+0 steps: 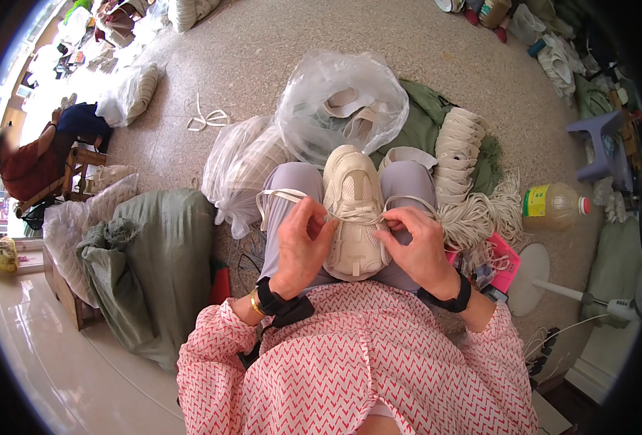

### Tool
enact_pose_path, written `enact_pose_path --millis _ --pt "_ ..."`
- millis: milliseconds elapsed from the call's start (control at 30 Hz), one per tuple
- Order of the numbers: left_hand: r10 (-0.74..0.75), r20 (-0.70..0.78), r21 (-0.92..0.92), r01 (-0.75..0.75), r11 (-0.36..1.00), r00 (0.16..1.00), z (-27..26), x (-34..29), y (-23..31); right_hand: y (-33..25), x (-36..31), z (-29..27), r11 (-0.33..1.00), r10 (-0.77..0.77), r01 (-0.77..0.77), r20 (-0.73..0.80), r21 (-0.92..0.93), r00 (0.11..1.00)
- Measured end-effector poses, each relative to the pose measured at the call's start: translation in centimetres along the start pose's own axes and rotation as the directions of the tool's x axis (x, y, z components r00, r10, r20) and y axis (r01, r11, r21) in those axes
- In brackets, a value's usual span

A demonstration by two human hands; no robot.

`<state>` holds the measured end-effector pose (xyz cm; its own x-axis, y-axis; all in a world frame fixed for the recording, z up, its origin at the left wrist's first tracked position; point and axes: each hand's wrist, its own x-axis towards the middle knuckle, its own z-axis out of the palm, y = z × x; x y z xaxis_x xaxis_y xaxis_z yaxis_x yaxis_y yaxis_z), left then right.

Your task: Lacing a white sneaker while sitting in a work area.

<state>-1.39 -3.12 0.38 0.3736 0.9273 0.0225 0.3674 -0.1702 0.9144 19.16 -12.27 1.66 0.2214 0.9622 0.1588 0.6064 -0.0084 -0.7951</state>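
A cream lace-up sneaker rests lengthwise between my knees. A pale shoelace crosses its middle and loops out on both sides over my thighs. My left hand is at the sneaker's left side, thumb and forefinger pinched on the lace. On the opposite side, my right hand pinches the lace near the eyelets, fingers curled. Whether the sneaker has a sole cannot be seen from above.
Beyond my knees lie a clear plastic bag of shoe parts and another full bag. To the right are stacked cream uppers, bundled laces, a pink basket and a jug. A green sack stands left; a person sits farther off.
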Motion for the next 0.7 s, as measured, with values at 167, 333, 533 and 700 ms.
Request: enact_pose_path --millis 167,333,533,700 --pt "0.05 0.023 0.022 -0.051 0.998 0.998 0.0 0.0 0.0 -0.6 -0.2 -0.5 0.998 0.03 -0.024 0.084 -0.061 0.996" --pt "0.114 0.05 0.031 -0.115 0.993 0.992 0.0 -0.1 -0.3 -0.9 -0.2 0.1 0.967 -0.04 0.062 0.095 -0.246 0.995" --pt "0.149 0.063 0.047 -0.152 0.987 0.987 -0.1 -0.3 -0.4 -0.5 0.0 0.6 0.924 -0.141 0.163 0.089 -0.346 0.986" --pt "0.212 0.126 0.147 -0.23 0.962 0.969 -0.7 -0.7 0.2 -0.3 0.0 0.2 0.948 -0.2 0.209 0.064 -0.241 0.978"
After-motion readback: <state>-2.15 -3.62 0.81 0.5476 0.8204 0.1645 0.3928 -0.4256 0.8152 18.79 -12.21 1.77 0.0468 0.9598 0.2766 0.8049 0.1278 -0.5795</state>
